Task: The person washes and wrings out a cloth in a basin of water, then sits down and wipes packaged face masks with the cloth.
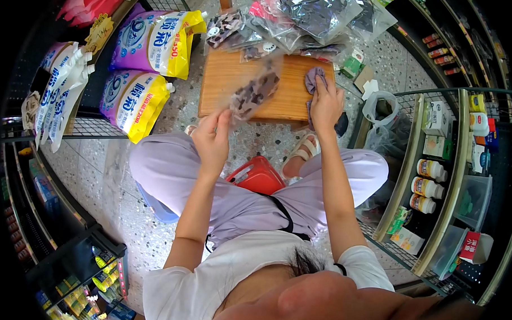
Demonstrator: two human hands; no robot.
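My left hand pinches the lower edge of a clear plastic packet with folded camouflage-print fabric inside. The packet is tilted and slightly blurred, over the front of a small wooden table. At the table's right edge, my right hand is closed on a crumpled purple-grey cloth, part of which hangs over the edge. Along the back of the tabletop lies a heap of bagged items, some dark and some camouflage-patterned. A loose-looking camouflage piece sits at the heap's left end.
Purple-and-yellow detergent bags stand on a rack to the left. White bottles and boxes fill the right shelf, with a plastic carrier bag beside it. A red plastic object is between my legs. Green packaging lies right of the table.
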